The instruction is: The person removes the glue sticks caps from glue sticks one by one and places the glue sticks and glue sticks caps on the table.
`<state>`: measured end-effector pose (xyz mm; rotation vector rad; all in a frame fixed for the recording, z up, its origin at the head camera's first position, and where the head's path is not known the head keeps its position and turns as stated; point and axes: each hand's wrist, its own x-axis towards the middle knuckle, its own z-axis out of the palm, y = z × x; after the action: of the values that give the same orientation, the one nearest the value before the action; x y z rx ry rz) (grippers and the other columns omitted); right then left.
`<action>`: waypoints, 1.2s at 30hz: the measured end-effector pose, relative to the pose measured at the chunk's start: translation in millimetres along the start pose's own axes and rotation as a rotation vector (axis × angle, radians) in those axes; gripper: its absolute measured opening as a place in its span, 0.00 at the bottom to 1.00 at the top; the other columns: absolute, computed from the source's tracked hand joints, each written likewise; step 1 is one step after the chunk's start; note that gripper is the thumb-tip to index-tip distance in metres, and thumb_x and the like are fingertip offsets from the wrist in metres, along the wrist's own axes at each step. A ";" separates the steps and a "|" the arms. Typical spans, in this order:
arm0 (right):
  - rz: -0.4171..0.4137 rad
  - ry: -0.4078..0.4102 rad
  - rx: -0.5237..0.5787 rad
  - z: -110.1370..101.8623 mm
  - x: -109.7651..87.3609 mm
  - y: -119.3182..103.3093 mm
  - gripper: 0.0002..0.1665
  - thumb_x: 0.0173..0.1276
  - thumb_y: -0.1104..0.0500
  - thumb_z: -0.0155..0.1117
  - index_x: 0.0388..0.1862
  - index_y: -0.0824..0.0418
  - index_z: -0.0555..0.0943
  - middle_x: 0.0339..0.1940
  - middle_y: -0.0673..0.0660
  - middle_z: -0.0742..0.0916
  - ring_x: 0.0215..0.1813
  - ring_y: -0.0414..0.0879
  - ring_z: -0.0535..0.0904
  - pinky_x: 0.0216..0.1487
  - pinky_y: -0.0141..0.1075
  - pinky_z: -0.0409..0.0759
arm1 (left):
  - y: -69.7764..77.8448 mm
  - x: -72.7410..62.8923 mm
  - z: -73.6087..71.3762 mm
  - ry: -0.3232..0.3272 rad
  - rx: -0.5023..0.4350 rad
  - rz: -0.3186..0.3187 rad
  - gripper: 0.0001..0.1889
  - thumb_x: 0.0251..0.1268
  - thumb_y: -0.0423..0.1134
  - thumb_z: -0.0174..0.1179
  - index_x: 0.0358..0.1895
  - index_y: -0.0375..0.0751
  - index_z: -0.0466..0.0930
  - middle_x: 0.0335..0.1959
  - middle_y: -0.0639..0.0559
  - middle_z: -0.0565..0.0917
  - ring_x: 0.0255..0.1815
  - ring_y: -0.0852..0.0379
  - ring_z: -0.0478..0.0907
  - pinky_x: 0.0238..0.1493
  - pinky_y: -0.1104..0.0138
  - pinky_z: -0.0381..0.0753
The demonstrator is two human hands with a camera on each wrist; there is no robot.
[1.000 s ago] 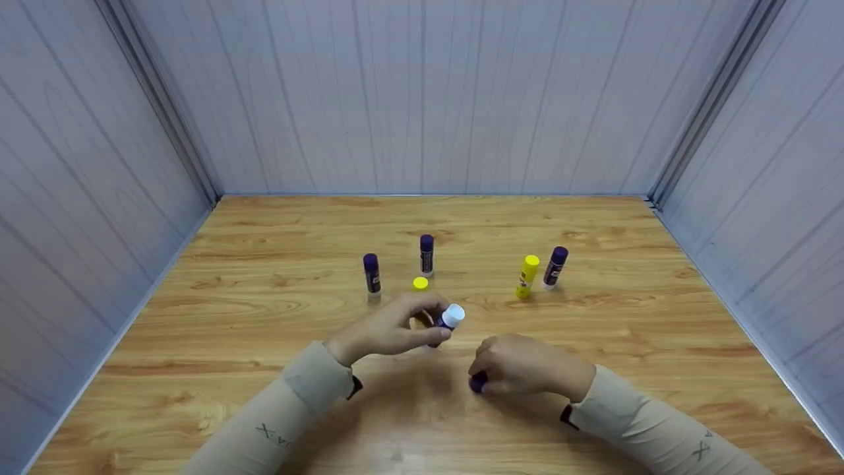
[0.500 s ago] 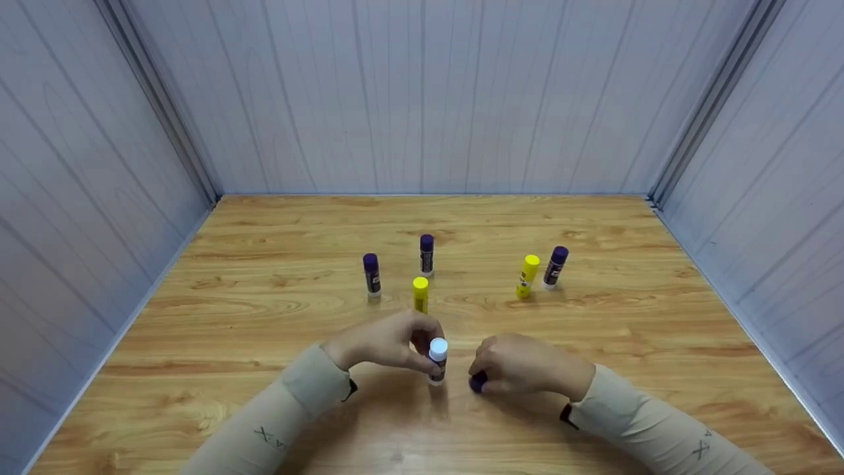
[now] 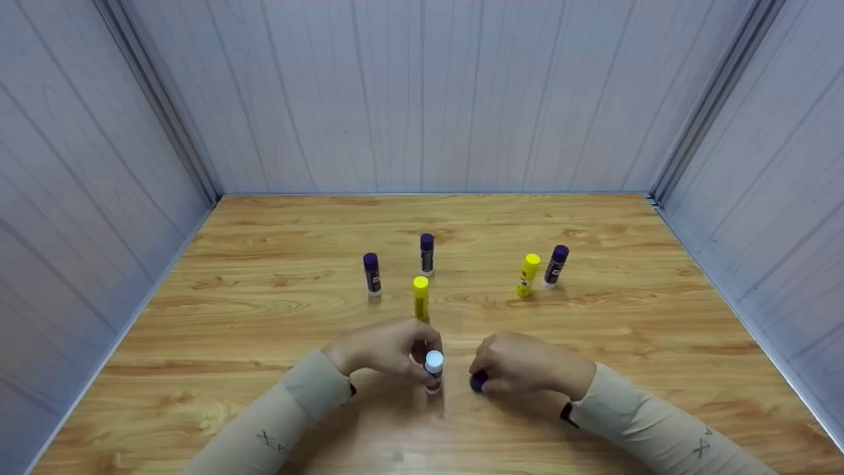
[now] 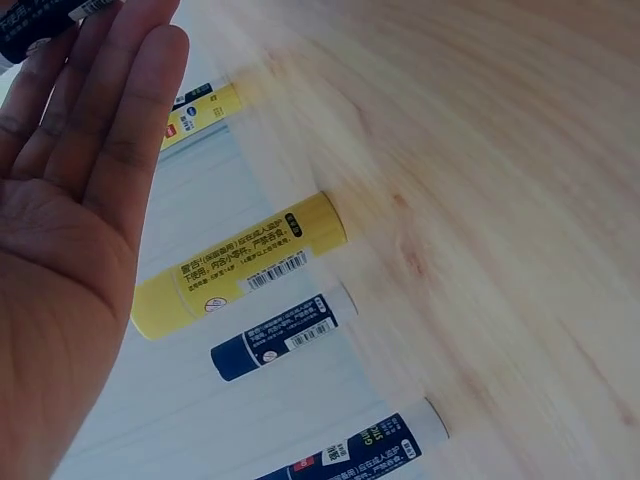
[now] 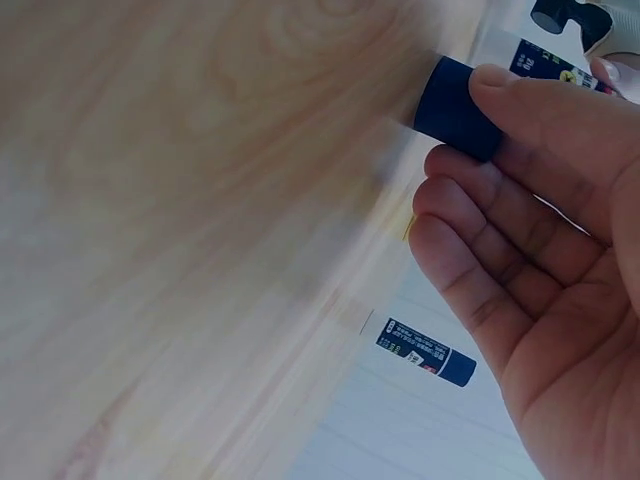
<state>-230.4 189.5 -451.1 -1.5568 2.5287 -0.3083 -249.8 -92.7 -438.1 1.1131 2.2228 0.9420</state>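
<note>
My left hand (image 3: 389, 346) holds an uncapped glue stick (image 3: 433, 377) upright between thumb and fingers, low at the tabletop. Its white top faces up, above a dark label and a white base. In the left wrist view, only part of this glue stick (image 4: 40, 30) shows at the top left corner. Just to the right, my right hand (image 3: 527, 364) pinches a dark blue glue stick cap (image 3: 479, 380) down at the table. The right wrist view shows the cap (image 5: 455, 108) between thumb and index finger, the other fingers curved below it.
A yellow glue stick (image 3: 421, 298) stands just behind my left hand. Two purple-capped glue sticks (image 3: 372, 274) (image 3: 427, 254) stand farther back. Toward the right are another yellow one (image 3: 528, 276) and a purple-capped one (image 3: 556, 266). Pale panel walls (image 3: 422, 99) enclose the wooden table (image 3: 264, 251).
My left hand has lowered the uncapped glue stick toward me and turned it from tilted to upright. The yellow stick behind is now more visible. My right hand has stayed put with the cap.
</note>
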 end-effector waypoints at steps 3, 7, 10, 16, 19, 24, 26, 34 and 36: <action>0.011 -0.008 0.006 -0.6 0.3 0.5 0.11 0.67 0.62 0.77 0.48 0.61 0.92 0.38 0.52 0.93 0.41 0.41 0.86 0.48 0.34 0.85 | -1.1 -0.5 0.2 -0.007 -0.003 0.000 0.10 0.62 0.30 0.76 0.44 0.40 0.87 0.41 0.57 0.88 0.42 0.62 0.84 0.50 0.71 0.85; 0.005 -0.005 0.003 -1.3 0.6 -0.3 0.10 0.67 0.62 0.77 0.47 0.61 0.92 0.39 0.53 0.93 0.42 0.42 0.87 0.49 0.34 0.86 | -1.7 -0.6 0.3 -0.004 -0.001 -0.003 0.10 0.62 0.30 0.76 0.44 0.40 0.87 0.42 0.56 0.88 0.42 0.63 0.84 0.51 0.70 0.86; -0.002 0.005 0.000 -1.0 0.6 -1.7 0.09 0.66 0.62 0.77 0.45 0.60 0.92 0.37 0.52 0.93 0.40 0.41 0.86 0.47 0.34 0.86 | -1.6 -0.5 0.3 -0.003 0.000 -0.017 0.10 0.62 0.32 0.77 0.44 0.41 0.87 0.42 0.57 0.88 0.43 0.63 0.84 0.53 0.68 0.87; -0.010 0.019 -0.010 0.1 1.4 -2.6 0.06 0.66 0.61 0.78 0.42 0.59 0.91 0.34 0.51 0.91 0.36 0.38 0.83 0.43 0.32 0.83 | -1.8 -0.3 0.1 -0.004 0.009 -0.035 0.11 0.62 0.31 0.76 0.45 0.42 0.87 0.43 0.58 0.88 0.44 0.63 0.84 0.56 0.63 0.88; -0.007 0.016 -0.013 0.4 1.8 -2.5 0.06 0.66 0.62 0.78 0.41 0.59 0.91 0.34 0.51 0.91 0.36 0.39 0.83 0.43 0.32 0.84 | -2.1 -0.4 -0.6 -0.005 0.013 -0.024 0.11 0.62 0.31 0.76 0.45 0.41 0.87 0.42 0.57 0.88 0.44 0.62 0.83 0.56 0.61 0.88; -0.004 0.020 -0.011 0.8 1.7 -2.1 0.06 0.66 0.61 0.78 0.41 0.59 0.91 0.34 0.51 0.92 0.36 0.39 0.84 0.44 0.32 0.84 | -2.7 -2.1 -3.0 -0.008 0.021 -0.021 0.13 0.62 0.30 0.75 0.49 0.42 0.87 0.44 0.58 0.88 0.45 0.62 0.83 0.57 0.62 0.87; -0.011 0.025 -0.019 1.1 1.5 -1.9 0.05 0.66 0.61 0.78 0.40 0.59 0.91 0.34 0.51 0.91 0.35 0.39 0.83 0.44 0.33 0.84 | -2.7 -3.6 -5.2 -0.011 0.030 -0.031 0.15 0.62 0.28 0.73 0.51 0.42 0.87 0.46 0.57 0.88 0.46 0.63 0.84 0.57 0.63 0.87; 0.010 0.004 -0.012 -0.1 0.9 -2.1 0.07 0.67 0.60 0.78 0.43 0.59 0.91 0.35 0.51 0.91 0.36 0.38 0.83 0.44 0.32 0.83 | 4.9 -10.7 -21.8 0.091 0.080 0.022 0.10 0.66 0.27 0.66 0.49 0.37 0.88 0.46 0.46 0.90 0.45 0.60 0.85 0.55 0.55 0.90; 0.012 0.000 -0.008 -0.5 1.3 -2.0 0.07 0.67 0.60 0.78 0.43 0.59 0.92 0.35 0.51 0.91 0.36 0.38 0.83 0.43 0.32 0.83 | 5.6 -11.9 -25.2 0.159 0.074 0.044 0.07 0.70 0.29 0.67 0.48 0.37 0.87 0.44 0.45 0.90 0.43 0.61 0.85 0.51 0.59 0.90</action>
<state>-229.4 187.5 -450.2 -1.5433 2.5410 -0.2971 -257.3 -109.3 -416.2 1.1604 2.3872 1.0055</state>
